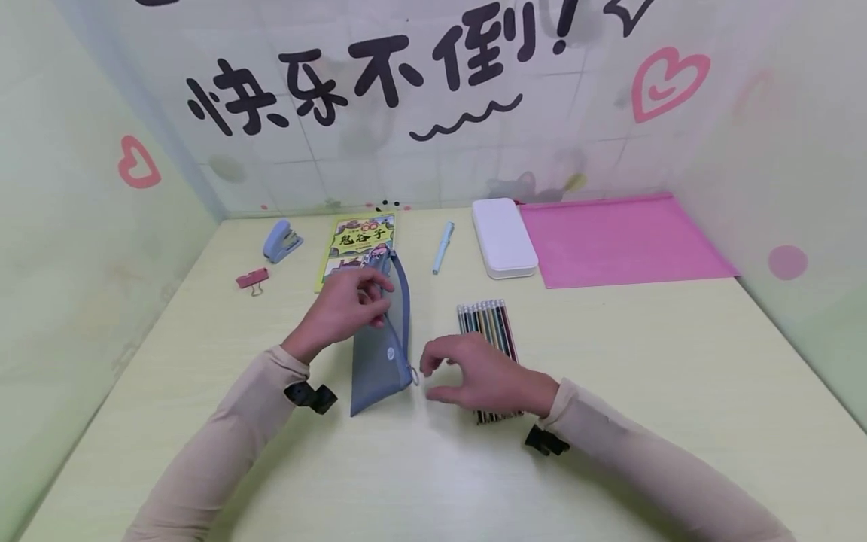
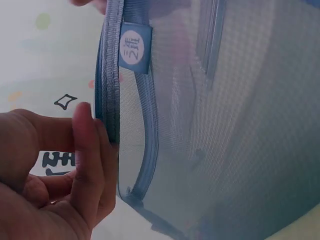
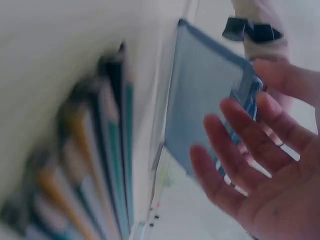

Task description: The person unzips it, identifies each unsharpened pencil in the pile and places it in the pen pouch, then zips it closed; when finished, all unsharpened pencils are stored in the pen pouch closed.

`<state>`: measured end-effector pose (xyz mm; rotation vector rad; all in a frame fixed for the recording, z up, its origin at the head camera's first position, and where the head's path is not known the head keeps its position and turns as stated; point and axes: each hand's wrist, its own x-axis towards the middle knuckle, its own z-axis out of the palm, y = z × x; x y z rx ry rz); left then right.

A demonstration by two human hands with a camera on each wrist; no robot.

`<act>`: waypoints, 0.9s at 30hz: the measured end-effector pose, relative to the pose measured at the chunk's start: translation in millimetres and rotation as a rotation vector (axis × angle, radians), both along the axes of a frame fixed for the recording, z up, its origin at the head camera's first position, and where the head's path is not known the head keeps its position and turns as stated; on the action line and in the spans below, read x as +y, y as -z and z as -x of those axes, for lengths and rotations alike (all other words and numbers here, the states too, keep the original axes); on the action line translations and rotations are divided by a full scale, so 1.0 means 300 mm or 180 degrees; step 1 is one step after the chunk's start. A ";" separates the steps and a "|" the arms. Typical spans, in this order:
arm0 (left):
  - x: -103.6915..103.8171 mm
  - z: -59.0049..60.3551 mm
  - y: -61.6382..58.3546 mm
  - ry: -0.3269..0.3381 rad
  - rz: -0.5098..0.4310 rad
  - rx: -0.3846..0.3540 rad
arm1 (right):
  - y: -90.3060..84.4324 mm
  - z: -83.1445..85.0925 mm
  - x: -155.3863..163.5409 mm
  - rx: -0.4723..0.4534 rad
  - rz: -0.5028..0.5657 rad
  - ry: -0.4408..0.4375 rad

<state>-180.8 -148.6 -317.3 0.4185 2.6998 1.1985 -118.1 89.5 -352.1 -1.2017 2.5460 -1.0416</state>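
A blue-grey mesh zip pouch (image 1: pixel 381 369) stands tilted on the table, its zipped side gaping. My left hand (image 1: pixel 348 305) pinches the zipper edge near its middle; in the left wrist view the fingers (image 2: pixel 90 165) lie against that edge, beside a small cloth label (image 2: pixel 134 47). My right hand (image 1: pixel 477 373) is just right of the pouch's near corner, close to the zipper pull ring (image 1: pixel 415 376), and grips nothing. In the right wrist view its fingers (image 3: pixel 225 145) are spread loosely. Under and behind that hand lies a row of several pencils (image 1: pixel 489 320), partly hidden by it.
Behind the pouch lies a yellow booklet (image 1: pixel 359 229). A blue stapler (image 1: pixel 279 241) and a red binder clip (image 1: pixel 253 278) sit at the left. Farther back are a light blue pen (image 1: pixel 443 247), a white case (image 1: pixel 504 237) and a pink sheet (image 1: pixel 623 241) by the wall.
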 end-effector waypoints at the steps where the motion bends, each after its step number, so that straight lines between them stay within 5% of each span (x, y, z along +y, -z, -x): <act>1: -0.003 0.000 0.004 -0.0027 -0.0007 -0.0035 | 0.003 0.011 0.017 -0.0098 -0.0001 -0.0017; 14: -0.036 -0.037 0.039 -0.0058 -0.0267 -0.0358 | 0.024 0.166 0.091 0.0033 -0.0629 0.0539; 27: -0.040 -0.043 0.051 0.0039 -0.0339 -0.0386 | 0.030 0.185 0.070 -0.0141 -0.1053 0.0776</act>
